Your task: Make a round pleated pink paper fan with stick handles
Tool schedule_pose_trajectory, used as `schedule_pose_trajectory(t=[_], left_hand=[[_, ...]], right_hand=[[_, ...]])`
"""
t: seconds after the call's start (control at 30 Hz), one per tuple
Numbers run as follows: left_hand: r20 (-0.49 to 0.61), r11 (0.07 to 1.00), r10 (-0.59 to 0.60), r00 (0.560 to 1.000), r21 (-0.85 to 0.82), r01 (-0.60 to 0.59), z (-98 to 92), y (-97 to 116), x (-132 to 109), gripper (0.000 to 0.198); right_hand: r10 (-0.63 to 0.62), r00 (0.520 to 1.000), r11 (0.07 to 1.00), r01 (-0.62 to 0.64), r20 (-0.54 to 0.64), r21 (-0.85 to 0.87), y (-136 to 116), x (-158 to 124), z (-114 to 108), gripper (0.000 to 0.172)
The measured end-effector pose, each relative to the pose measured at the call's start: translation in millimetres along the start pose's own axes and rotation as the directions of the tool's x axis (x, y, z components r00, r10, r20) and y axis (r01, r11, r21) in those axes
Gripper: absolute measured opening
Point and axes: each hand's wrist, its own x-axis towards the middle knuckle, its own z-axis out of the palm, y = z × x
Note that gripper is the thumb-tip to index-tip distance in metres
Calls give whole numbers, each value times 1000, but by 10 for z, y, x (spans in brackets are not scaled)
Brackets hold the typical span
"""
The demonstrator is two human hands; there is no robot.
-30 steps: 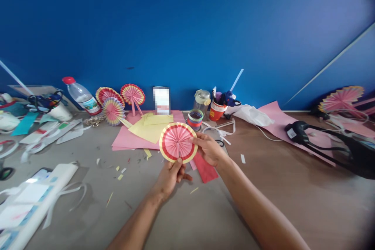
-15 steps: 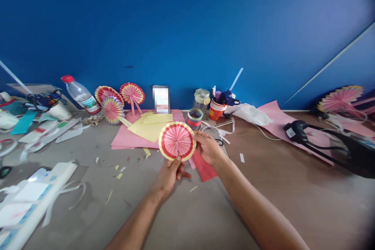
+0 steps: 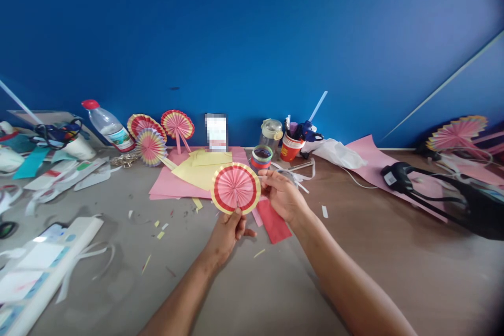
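Observation:
A round pleated paper fan, pink in the middle with a red ring and a yellow rim, is held up above the table. My left hand pinches its bottom edge from below. My right hand grips its right edge with thumb and fingers. Below the fan lie a red paper piece, pink sheets and yellow sheets.
Finished fans lean on the blue wall beside a water bottle. A tape roll, a jar and a red cup of tools stand behind. A black glue gun lies right; white packaging left.
The fan and both hands have drifted slightly left and up; my right hand's fingers have shifted along the fan's right edge.

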Motion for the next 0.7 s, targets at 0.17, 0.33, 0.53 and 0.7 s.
schedule_pose_trajectory(t=[0.17,0.33,0.53,0.7], left_hand=[[-46,998,20,999,-50,-22,1,-2,14,46],[-65,996,54,996,-63,-58,3,5,10,44],[-57,998,40,998,-45,-43,13,-2,0,45],[-49,998,52,997,-42,-54,17,-12,-2,44]], right_hand=[[6,992,993,-20,-128,-115,9,29,-48,27],[15,1000,922,-22,-22,-387,99,17,-30,34],[-74,997,934,61,-26,-351,145,13,1,29],[-33,999,965,31,-2,-260,134,12,12,28]])
